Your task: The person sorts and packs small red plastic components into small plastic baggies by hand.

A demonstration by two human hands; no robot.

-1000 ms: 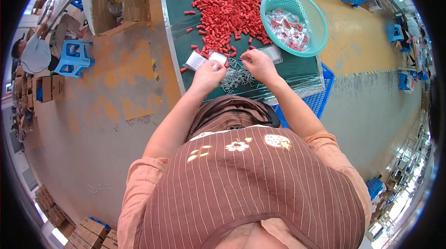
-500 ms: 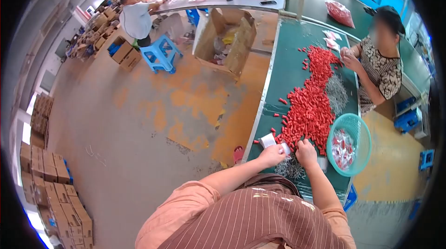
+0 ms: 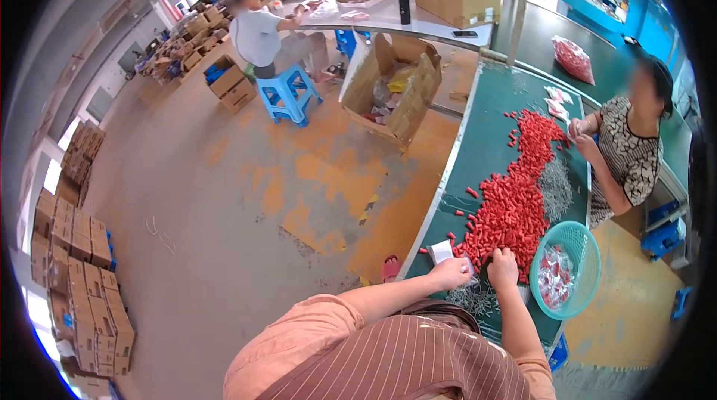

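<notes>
While the left hand (image 3: 450, 273) is pinching a small clear plastic bag (image 3: 469, 267) over the green counter (image 3: 485, 150), the right hand (image 3: 503, 268) is closing on red plastic plugs (image 3: 515, 202); loose plugs risk rolling off the edge.

- Single head-worn fisheye view, high above the table (image 3: 485, 153), facing forward and down.
- Hands sit small and low; the workshop floor (image 3: 224, 198) fills the left.

Green-topped table (image 3: 485, 153) with red plastic pieces (image 3: 515, 198), grey screws (image 3: 556, 189), teal basket (image 3: 571, 269).
</notes>
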